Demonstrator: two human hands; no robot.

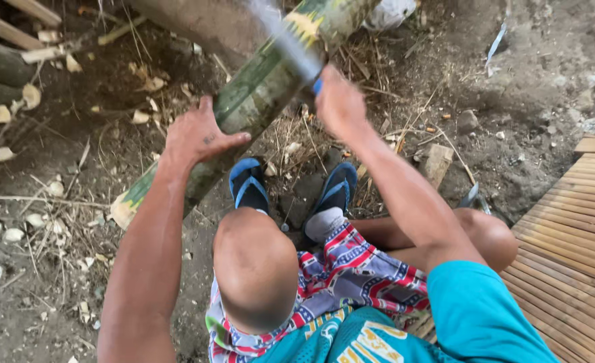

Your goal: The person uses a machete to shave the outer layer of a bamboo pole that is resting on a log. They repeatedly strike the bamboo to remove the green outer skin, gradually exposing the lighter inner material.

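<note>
On the dirt ground, left hand [196, 134] lies flat, fingers spread, steadying bamboo [257, 94]; right hand [338, 101] fisted round blurred blade [284, 40]. Best w/ pole pinned, fingers clear of cut.

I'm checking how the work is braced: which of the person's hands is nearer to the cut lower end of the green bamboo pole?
Left. The left hand rests on the bamboo pole just above its cut end. The right hand is farther up the pole, gripping a blurred blade.

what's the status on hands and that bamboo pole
Left hand pressed on the green bamboo pole. Right hand gripping a blurred blade against it. Sandalled feet close below.
</note>
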